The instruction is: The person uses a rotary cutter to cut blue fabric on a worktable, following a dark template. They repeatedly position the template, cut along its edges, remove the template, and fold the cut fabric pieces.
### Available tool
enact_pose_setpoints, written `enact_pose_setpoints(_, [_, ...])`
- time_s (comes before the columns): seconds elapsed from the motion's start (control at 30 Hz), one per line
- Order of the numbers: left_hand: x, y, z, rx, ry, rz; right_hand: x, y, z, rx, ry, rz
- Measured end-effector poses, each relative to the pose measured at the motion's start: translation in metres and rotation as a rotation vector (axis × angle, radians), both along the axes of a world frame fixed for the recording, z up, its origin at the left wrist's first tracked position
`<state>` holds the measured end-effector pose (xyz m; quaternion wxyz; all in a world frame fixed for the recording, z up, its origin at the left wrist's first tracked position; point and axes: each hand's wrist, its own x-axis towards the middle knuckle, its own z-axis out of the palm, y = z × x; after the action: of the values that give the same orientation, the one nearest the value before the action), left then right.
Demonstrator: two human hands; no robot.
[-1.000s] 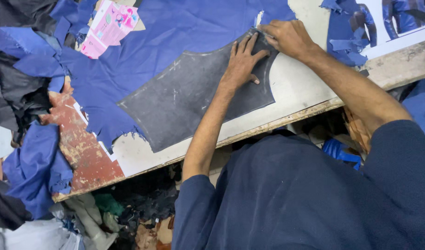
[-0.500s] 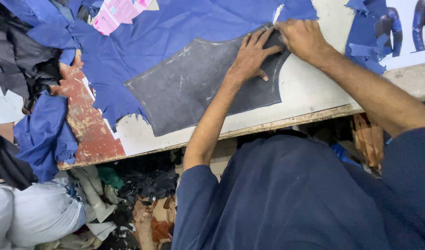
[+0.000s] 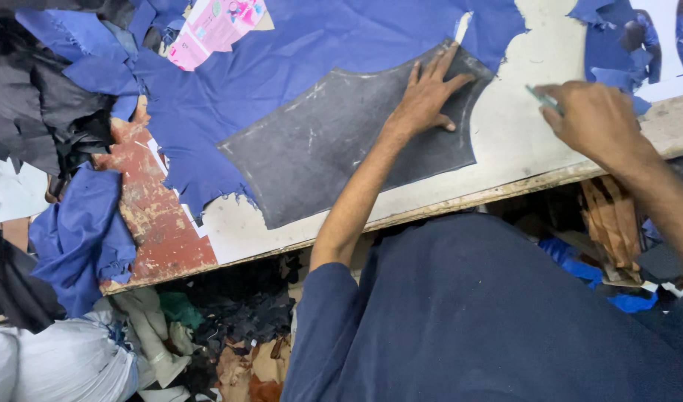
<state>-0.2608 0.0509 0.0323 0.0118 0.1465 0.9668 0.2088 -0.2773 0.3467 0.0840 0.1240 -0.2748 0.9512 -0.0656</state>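
Head view: the left hand (image 3: 425, 97) stayed flat, fingers spread, on the grey pattern piece (image 3: 334, 141) over blue cloth (image 3: 282, 67) near the table's front edge (image 3: 520, 190); the right hand (image 3: 591, 119), fingers pinching a thin marker (image 3: 542, 98), had lifted off toward the right edge.

Bare tabletop (image 3: 516, 141) free btwn hands; fabric scraps (image 3: 73, 112) crowd left side, blue sheet (image 3: 297, 52) covers top.

Worn white worktable (image 3: 505, 160), cluttered floor (image 3: 230, 327)
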Motion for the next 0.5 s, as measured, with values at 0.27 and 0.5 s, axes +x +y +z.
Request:
enact_pose_setpoints(0.27, [0.075,-0.113,-0.013,0.008,0.169,0.689,0.039,-0.194,-0.01,-0.716,0.211,0.076])
enact_pose_setpoints(0.5, [0.08,-0.145,-0.013,-0.028,0.15,0.629,0.001,-0.333,-0.051,-0.789,0.282,0.049])
